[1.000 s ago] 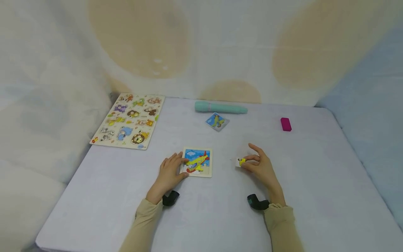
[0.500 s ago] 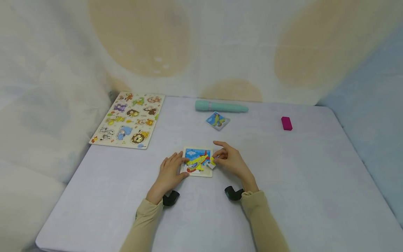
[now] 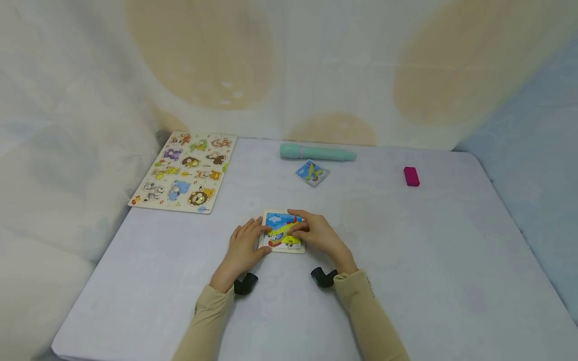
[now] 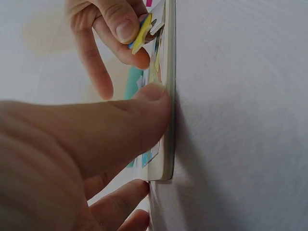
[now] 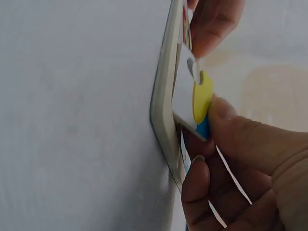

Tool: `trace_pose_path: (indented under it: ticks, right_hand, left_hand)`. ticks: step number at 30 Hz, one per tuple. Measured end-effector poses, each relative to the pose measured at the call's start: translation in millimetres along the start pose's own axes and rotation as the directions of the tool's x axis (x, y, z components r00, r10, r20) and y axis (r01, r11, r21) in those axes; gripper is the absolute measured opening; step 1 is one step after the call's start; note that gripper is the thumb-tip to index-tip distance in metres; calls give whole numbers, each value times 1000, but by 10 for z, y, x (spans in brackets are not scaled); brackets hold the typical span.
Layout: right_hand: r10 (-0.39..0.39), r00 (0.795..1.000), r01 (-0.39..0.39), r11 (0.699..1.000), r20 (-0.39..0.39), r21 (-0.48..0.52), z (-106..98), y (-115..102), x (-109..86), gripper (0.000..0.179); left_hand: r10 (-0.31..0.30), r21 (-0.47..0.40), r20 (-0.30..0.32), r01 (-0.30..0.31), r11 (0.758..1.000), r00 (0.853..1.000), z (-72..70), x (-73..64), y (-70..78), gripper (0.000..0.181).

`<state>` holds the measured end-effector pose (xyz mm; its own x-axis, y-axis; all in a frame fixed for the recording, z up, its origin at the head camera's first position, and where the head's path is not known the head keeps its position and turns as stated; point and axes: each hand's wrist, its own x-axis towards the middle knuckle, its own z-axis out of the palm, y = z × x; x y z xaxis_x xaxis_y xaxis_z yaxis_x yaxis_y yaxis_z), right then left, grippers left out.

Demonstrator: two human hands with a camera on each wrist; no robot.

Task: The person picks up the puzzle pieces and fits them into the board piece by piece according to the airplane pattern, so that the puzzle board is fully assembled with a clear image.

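Observation:
A small square jigsaw puzzle with a yellow airplane picture lies flat on the table within a pale wooden frame. At its left side my left hand steadies it: the thumb presses on the front rim, while other fingers touch the left edge. My right hand is over the puzzle's right part. Between thumb and fingers it pinches a puzzle piece, white with yellow and blue. In the right wrist view this piece is tilted, its lower side right at the frame. Fingers partly cover the picture in the head view.
A knobbed animal puzzle board lies at the back left. Near the table's back edge are a mint-green tube-shaped thing and a square airplane card. A magenta block lies at the right, and white cloth hangs behind.
My right hand has carried the puzzle piece leftward from the table at the right to over the puzzle's right part. The left hand and the puzzle have stayed in place.

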<state>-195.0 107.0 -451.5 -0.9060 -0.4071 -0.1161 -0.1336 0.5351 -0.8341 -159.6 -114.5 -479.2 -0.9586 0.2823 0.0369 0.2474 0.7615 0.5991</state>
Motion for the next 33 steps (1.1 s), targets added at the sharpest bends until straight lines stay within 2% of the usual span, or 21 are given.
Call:
trace_pose_path:
  ticks: [6, 14, 25, 33]
  right_hand:
    - [-17, 998, 17, 1000, -57, -2, 48, 11, -7, 60]
    - [-21, 996, 18, 999, -87, -36, 85, 59, -3, 69]
    - [-3, 992, 2, 1000, -128, -4, 114, 106, -53, 68]
    - [33, 985, -37, 999, -167, -19, 181, 172, -130, 71]
  left_hand:
    - [-8, 9, 4, 8, 1000, 1000, 5, 5, -16, 46]
    - [-14, -7, 17, 14, 1000, 1000, 3, 4, -7, 46]
    - [4, 1, -5, -4, 1000, 1000, -35, 11, 13, 46]
    - [-17, -12, 21, 18, 1000, 1000, -9, 3, 8, 46]
